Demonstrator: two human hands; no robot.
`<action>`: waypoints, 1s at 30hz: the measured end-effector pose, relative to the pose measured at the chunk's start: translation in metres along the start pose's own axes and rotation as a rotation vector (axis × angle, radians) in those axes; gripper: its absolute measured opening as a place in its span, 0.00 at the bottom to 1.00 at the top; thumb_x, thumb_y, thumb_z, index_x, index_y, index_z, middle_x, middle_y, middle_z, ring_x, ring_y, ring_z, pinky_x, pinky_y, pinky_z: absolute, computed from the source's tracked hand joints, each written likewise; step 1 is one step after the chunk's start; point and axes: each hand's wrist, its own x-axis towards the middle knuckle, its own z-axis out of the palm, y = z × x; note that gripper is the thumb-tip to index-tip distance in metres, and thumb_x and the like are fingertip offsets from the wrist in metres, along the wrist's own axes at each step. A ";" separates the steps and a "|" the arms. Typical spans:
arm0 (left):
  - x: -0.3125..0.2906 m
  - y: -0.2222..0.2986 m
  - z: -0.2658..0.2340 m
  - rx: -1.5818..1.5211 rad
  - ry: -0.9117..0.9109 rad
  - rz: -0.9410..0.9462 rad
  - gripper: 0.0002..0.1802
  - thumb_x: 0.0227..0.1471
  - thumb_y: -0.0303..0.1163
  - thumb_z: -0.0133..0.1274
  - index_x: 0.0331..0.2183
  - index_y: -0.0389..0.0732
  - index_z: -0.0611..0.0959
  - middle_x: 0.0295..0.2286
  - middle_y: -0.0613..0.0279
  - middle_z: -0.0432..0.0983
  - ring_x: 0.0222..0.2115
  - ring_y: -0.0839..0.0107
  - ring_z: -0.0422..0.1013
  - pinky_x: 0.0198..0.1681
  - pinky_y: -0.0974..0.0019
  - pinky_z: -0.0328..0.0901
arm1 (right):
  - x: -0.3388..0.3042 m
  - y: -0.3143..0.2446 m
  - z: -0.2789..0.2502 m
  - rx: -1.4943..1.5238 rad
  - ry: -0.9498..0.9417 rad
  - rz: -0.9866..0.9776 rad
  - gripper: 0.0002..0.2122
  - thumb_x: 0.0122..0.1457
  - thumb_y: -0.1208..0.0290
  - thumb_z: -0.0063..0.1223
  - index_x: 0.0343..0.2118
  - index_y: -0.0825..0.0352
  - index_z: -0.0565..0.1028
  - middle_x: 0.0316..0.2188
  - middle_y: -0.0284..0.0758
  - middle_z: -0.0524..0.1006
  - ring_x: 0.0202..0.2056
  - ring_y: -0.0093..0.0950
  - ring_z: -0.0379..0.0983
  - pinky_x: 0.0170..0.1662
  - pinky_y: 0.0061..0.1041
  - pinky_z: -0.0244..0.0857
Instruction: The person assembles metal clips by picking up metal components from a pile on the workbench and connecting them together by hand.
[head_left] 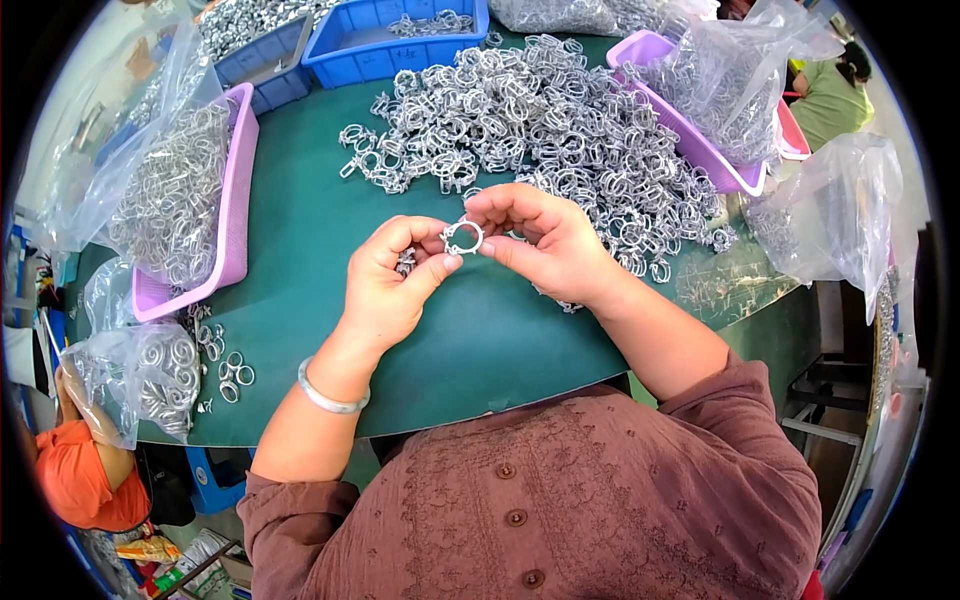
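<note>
Evidently, your left fingers point(412, 229) and right fingers point(518, 206) grasp a silvery ring point(449, 238) together; seemingly light, stiff and smooth, it suits pinching at opposite rims.

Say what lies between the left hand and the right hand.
In the head view, a silvery ring, pinched by the left hand at the right hand's fingertips, over green tabletop.

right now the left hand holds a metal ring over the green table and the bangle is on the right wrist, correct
Wrong side: in the head view, the bangle is on the left wrist. The left hand does hold a metal ring over the green table.
</note>
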 end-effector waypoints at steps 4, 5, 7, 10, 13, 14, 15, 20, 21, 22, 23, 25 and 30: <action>0.001 -0.002 -0.001 0.043 -0.014 0.009 0.11 0.45 0.19 0.55 0.36 0.36 0.77 0.28 0.72 0.70 0.27 0.85 0.63 0.32 0.81 0.60 | 0.000 0.000 0.001 -0.007 0.013 -0.047 0.15 0.50 0.82 0.52 0.43 0.72 0.70 0.33 0.32 0.74 0.34 0.19 0.70 0.40 0.19 0.65; 0.001 -0.002 0.000 0.044 -0.017 0.000 0.12 0.46 0.20 0.54 0.36 0.36 0.77 0.28 0.73 0.70 0.27 0.85 0.63 0.32 0.81 0.60 | 0.000 0.000 0.001 -0.007 0.013 -0.047 0.15 0.50 0.82 0.52 0.43 0.72 0.70 0.33 0.32 0.74 0.34 0.19 0.70 0.40 0.19 0.65; 0.001 -0.003 0.001 0.025 -0.019 -0.015 0.12 0.47 0.20 0.54 0.37 0.36 0.76 0.27 0.73 0.70 0.27 0.85 0.63 0.31 0.81 0.60 | 0.001 0.002 0.000 -0.104 0.022 -0.110 0.15 0.49 0.83 0.52 0.43 0.71 0.70 0.32 0.33 0.75 0.33 0.19 0.71 0.39 0.19 0.66; 0.001 -0.004 0.001 -0.014 -0.042 -0.056 0.12 0.48 0.21 0.52 0.38 0.36 0.76 0.27 0.73 0.70 0.25 0.86 0.62 0.29 0.82 0.59 | 0.001 0.003 -0.001 -0.236 0.023 -0.163 0.16 0.48 0.83 0.53 0.42 0.70 0.71 0.31 0.34 0.75 0.30 0.20 0.71 0.36 0.20 0.66; 0.000 -0.003 0.001 -0.041 -0.073 -0.126 0.12 0.50 0.23 0.51 0.39 0.36 0.76 0.26 0.72 0.71 0.23 0.86 0.62 0.25 0.82 0.59 | 0.001 0.001 -0.002 -0.287 0.014 -0.185 0.15 0.48 0.82 0.53 0.41 0.69 0.71 0.31 0.34 0.76 0.30 0.21 0.72 0.35 0.20 0.67; 0.000 -0.003 0.000 -0.051 -0.081 -0.170 0.12 0.50 0.24 0.50 0.40 0.37 0.76 0.26 0.71 0.71 0.22 0.85 0.62 0.24 0.81 0.58 | 0.001 0.000 -0.002 -0.287 0.015 -0.185 0.15 0.48 0.82 0.53 0.41 0.69 0.71 0.31 0.34 0.76 0.30 0.21 0.72 0.35 0.20 0.67; 0.001 -0.003 -0.001 -0.050 -0.082 -0.170 0.12 0.50 0.24 0.50 0.40 0.37 0.76 0.26 0.71 0.71 0.22 0.85 0.62 0.24 0.81 0.58 | 0.002 -0.001 -0.003 -0.336 0.037 -0.213 0.14 0.48 0.82 0.53 0.41 0.69 0.71 0.31 0.35 0.76 0.31 0.23 0.73 0.35 0.21 0.67; 0.002 -0.003 -0.002 -0.167 -0.067 -0.331 0.12 0.52 0.27 0.49 0.40 0.37 0.75 0.26 0.68 0.72 0.20 0.83 0.63 0.22 0.80 0.59 | 0.010 -0.002 -0.018 -0.698 0.224 -0.369 0.09 0.47 0.80 0.53 0.33 0.66 0.74 0.30 0.35 0.75 0.31 0.34 0.72 0.38 0.32 0.64; 0.002 -0.002 -0.002 -0.167 -0.069 -0.331 0.12 0.52 0.27 0.49 0.40 0.37 0.75 0.26 0.68 0.72 0.20 0.83 0.63 0.22 0.80 0.59 | 0.012 -0.004 -0.022 -0.698 0.225 -0.369 0.09 0.47 0.80 0.53 0.33 0.66 0.74 0.30 0.35 0.75 0.31 0.34 0.72 0.38 0.32 0.64; 0.002 -0.002 -0.002 -0.223 -0.068 -0.348 0.12 0.52 0.27 0.49 0.40 0.37 0.75 0.27 0.67 0.73 0.21 0.82 0.64 0.22 0.80 0.60 | 0.012 -0.005 -0.025 -0.853 0.235 -0.404 0.07 0.47 0.80 0.52 0.31 0.66 0.74 0.30 0.33 0.75 0.32 0.34 0.70 0.40 0.32 0.61; 0.003 -0.001 -0.002 -0.279 -0.067 -0.365 0.12 0.52 0.27 0.48 0.41 0.37 0.75 0.28 0.65 0.73 0.21 0.81 0.66 0.22 0.79 0.60 | 0.012 -0.006 -0.029 -1.008 0.244 -0.438 0.06 0.47 0.80 0.51 0.30 0.65 0.74 0.29 0.32 0.74 0.33 0.33 0.69 0.41 0.32 0.58; 0.004 0.004 -0.003 -0.352 -0.058 -0.411 0.13 0.51 0.26 0.47 0.41 0.37 0.74 0.29 0.63 0.74 0.22 0.79 0.67 0.23 0.78 0.62 | 0.012 -0.002 -0.033 -1.036 0.223 -0.382 0.05 0.46 0.78 0.51 0.28 0.63 0.75 0.30 0.30 0.73 0.37 0.31 0.66 0.45 0.32 0.53; 0.006 0.002 -0.012 -0.635 -0.089 -0.467 0.18 0.49 0.24 0.45 0.44 0.37 0.72 0.34 0.57 0.74 0.27 0.73 0.72 0.25 0.75 0.66 | 0.008 -0.002 -0.026 -1.291 0.129 -0.306 0.08 0.42 0.70 0.57 0.27 0.63 0.75 0.37 0.32 0.70 0.44 0.34 0.61 0.48 0.38 0.50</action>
